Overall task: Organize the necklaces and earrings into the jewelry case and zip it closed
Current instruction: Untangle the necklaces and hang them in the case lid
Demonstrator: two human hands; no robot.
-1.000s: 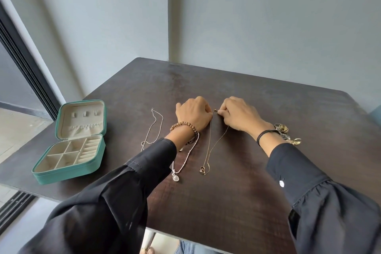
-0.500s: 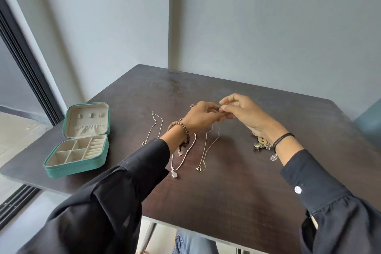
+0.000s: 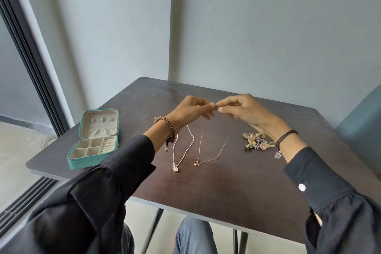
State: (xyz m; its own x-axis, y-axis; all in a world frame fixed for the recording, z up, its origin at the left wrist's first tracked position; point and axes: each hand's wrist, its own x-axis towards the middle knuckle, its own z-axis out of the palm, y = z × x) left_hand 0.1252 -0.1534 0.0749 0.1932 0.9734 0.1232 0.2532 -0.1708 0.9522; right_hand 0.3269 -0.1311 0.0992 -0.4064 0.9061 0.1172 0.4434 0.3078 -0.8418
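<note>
Over the table, left hand and right hand have risen together, pinching both ends of the gold necklace, readying it for the case.

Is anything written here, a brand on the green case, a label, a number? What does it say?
No text can be read anywhere.
The jewelry case shows no brand or label on its shell or lining.
The pendants of the gold necklace and silver necklace and the earrings are too small to show any engraving.
</note>
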